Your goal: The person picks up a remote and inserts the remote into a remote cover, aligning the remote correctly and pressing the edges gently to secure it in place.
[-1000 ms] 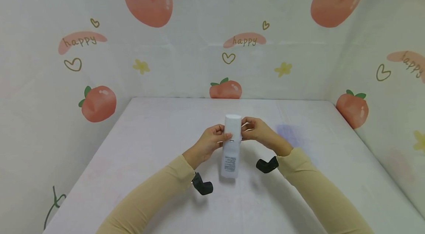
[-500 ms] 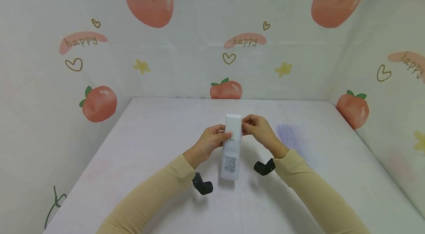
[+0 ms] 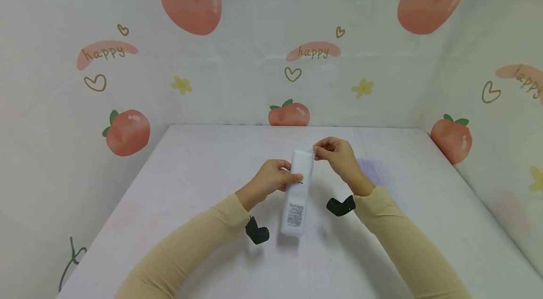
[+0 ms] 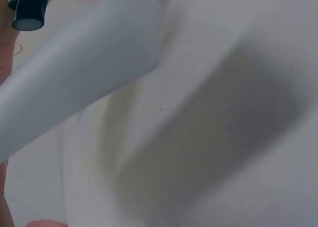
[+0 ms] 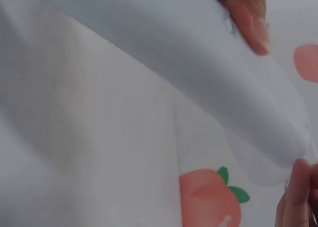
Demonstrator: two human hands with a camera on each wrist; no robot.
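A slim white bottle (image 3: 295, 209) with a block of small print is held tilted, its top leaning right, over the table. Around its upper part my left hand (image 3: 271, 178) grips, thumb across the front. In the right wrist view the left thumb (image 5: 256, 28) lies against the bottle (image 5: 198, 48). My right hand (image 3: 339, 157) is at the bottle's top right corner, thumb and fingertips pinching a thin clear film (image 5: 258, 167) that stands out from that end. The left wrist view shows the bottle's lower end (image 4: 119, 43) raised above its shadow.
The white-covered table (image 3: 203, 167) has a purple stain (image 3: 373, 174) at right. A printed cloth (image 3: 237, 72) with peaches hangs behind and at the sides. Black wrist cameras (image 3: 257, 231) sit at both cuffs.
My right hand has moved up from the bottle's side to its top corner and drawn slightly right. The bottle has tilted to the right, still in the left hand.
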